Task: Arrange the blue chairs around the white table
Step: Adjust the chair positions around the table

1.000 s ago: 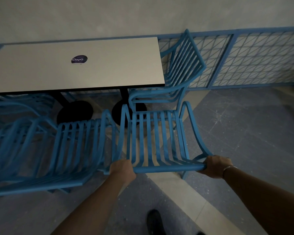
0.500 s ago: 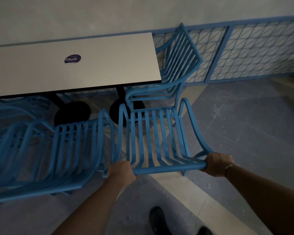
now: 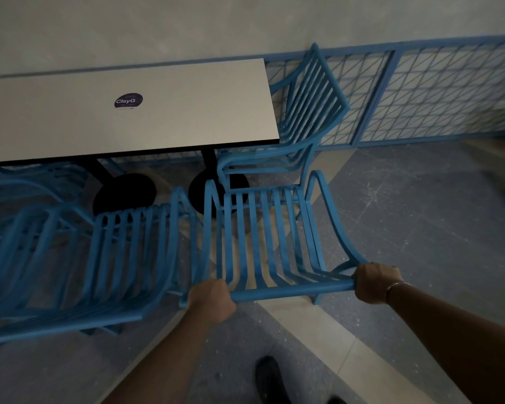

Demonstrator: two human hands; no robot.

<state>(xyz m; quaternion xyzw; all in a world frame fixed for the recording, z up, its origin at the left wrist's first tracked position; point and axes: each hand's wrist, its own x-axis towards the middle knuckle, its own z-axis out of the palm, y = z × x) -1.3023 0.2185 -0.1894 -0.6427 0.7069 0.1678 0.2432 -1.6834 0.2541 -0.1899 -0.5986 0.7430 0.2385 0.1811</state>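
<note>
A blue slatted chair (image 3: 263,243) stands in front of me, its seat facing the white table (image 3: 164,112). My left hand (image 3: 212,298) grips the left end of its top backrest rail. My right hand (image 3: 375,282) grips the right end of the same rail. To its left a second blue chair (image 3: 123,258) stands side by side with it, and a third (image 3: 15,252) is further left. Another blue chair (image 3: 309,112) sits at the table's right end, facing left.
The table rests on two black round bases (image 3: 123,193). More blue chairs (image 3: 35,179) show under the table's far side. A blue mesh fence (image 3: 438,94) runs along the wall at the right. My shoe (image 3: 270,377) is on the tiled floor (image 3: 420,217).
The chair I hold has shifted slightly toward the table, with both hands staying on its top rail. The view has tilted a little.
</note>
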